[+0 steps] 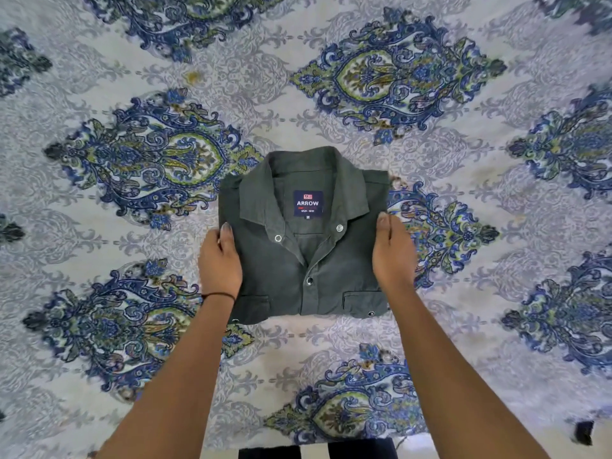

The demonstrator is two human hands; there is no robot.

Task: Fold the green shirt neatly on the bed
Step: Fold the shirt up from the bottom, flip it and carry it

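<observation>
Head view: folded green shirt (303, 240) on paisley bedspread (430, 154), both hands' fingers (226, 228) clasping its sides.

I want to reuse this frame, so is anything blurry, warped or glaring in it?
Head view: the green shirt and its ARROW label are sharp; the bedsheet pattern smears toward the edges and bows from the wide-angle lens; light is soft and even, with no glare; both hands, left and right, are clear.
</observation>
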